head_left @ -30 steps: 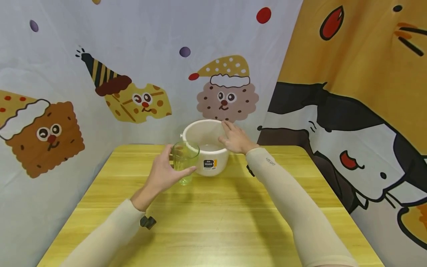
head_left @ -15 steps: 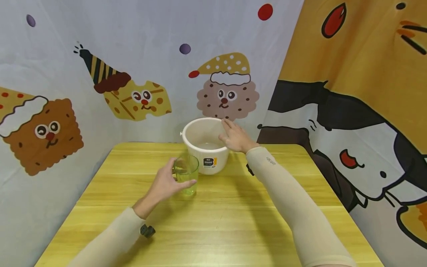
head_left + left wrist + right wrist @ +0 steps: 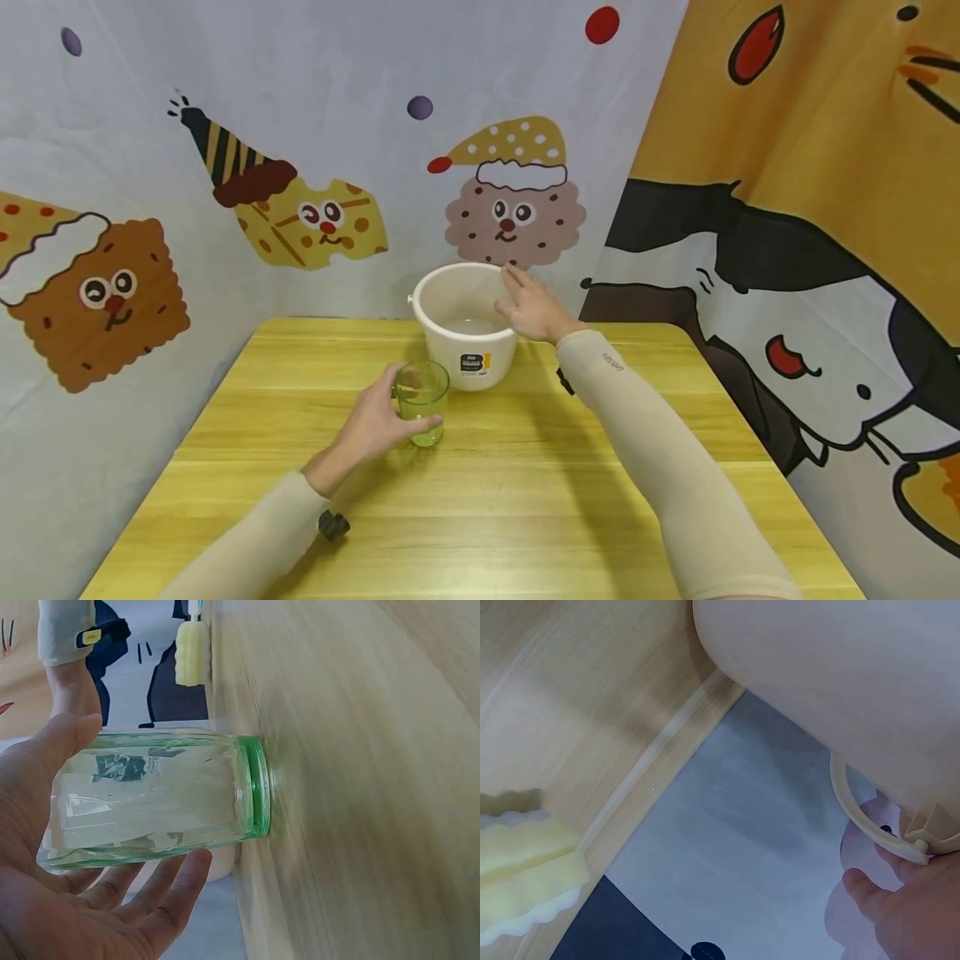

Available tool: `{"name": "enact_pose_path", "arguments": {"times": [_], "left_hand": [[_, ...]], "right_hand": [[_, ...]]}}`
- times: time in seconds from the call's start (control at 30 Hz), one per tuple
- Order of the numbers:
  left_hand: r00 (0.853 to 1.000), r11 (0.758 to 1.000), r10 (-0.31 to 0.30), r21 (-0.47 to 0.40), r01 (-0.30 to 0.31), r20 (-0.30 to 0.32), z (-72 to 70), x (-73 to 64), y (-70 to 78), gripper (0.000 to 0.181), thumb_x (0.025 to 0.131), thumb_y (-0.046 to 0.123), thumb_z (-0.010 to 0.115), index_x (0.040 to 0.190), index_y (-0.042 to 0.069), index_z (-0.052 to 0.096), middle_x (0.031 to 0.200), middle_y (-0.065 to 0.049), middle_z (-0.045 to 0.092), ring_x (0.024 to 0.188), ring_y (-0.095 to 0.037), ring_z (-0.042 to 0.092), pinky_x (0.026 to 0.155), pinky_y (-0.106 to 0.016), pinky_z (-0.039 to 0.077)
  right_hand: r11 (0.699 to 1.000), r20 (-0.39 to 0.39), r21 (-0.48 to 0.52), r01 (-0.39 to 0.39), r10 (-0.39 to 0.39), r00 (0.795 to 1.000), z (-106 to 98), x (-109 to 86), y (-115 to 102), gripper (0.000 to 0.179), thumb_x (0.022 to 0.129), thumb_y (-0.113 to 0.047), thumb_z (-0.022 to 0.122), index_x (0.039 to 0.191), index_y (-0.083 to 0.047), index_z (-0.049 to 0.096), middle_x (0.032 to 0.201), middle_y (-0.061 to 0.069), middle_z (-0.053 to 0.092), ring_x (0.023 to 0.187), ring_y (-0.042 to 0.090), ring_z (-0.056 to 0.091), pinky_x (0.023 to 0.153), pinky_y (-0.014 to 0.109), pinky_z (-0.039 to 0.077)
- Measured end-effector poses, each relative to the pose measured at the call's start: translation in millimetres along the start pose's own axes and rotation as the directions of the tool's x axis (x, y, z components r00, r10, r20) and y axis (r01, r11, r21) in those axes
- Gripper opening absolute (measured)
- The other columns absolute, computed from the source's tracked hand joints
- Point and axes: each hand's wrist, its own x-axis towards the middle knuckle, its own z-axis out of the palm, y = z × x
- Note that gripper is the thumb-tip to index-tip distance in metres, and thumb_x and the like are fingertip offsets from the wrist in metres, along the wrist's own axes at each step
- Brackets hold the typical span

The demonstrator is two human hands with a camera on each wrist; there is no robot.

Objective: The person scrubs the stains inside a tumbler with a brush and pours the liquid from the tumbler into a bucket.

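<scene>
My left hand [image 3: 372,427] holds a clear green glass [image 3: 422,392] upright, thumb on the near side and fingers round the other. In the left wrist view the base of the glass [image 3: 165,791] is right at the tabletop. Behind it stands a white bucket [image 3: 472,358] with a black and yellow label and some clear liquid inside. At the bucket's right rim, my right hand [image 3: 538,308] grips the edge, with the thumb on the inner side. The right wrist view shows its fingers [image 3: 866,891] outside the wall, close by the handle [image 3: 855,810].
A yellow and white sponge brush head [image 3: 525,866] lies on the wooden table [image 3: 487,508] to the right of the bucket, hidden from the head view by the right arm. A cartoon-printed curtain [image 3: 337,83] hangs close behind the table's back edge.
My left hand has brought the glass down and toward me, away from the bucket's front rim, to the tabletop. The right hand and the bucket have stayed put.
</scene>
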Motion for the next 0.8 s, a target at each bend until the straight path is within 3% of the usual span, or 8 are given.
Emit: {"name": "enact_pose_path", "arguments": {"times": [0.3,0.53,0.8], "left_hand": [[1.0,0.999,-0.006,0.04,0.006,-0.001,-1.8,-2.1,0.1,0.098,0.086,0.043,0.106,0.161,0.008,0.053,0.151,-0.018,0.076,0.138,-0.043,0.075,0.114,-0.065,0.065],[1.0,0.999,-0.021,0.048,0.02,0.006,-2.4,-2.2,-0.9,0.1,0.084,0.042,0.107,0.162,0.011,0.053,0.155,-0.016,0.073,0.142,-0.042,0.073,0.116,-0.066,0.064],[1.0,1.0,0.017,0.021,-0.017,0.01,-5.8,-5.0,0.9,0.1,0.085,0.045,0.107,0.162,0.009,0.055,0.154,-0.016,0.073,0.139,-0.04,0.073,0.109,-0.058,0.069]], "right_hand": [[1.0,-0.043,0.026,-0.004,0.005,0.999,4,-4.0,-3,0.083,0.12,-0.051,0.037,0.185,-0.003,0.02,0.198,0.016,0.014,0.182,0.046,0.02,0.147,0.073,0.02],[0.994,-0.09,0.103,-0.02,0.029,0.996,8,-7.5,-2,0.083,0.121,-0.05,0.039,0.185,-0.002,0.02,0.196,0.019,0.017,0.182,0.045,0.021,0.149,0.068,0.018],[0.99,-0.147,0.143,-0.013,0.034,0.989,6,-22.5,1,0.083,0.123,-0.056,0.037,0.186,-0.004,0.019,0.196,0.019,0.018,0.182,0.046,0.021,0.149,0.069,0.017]]}}
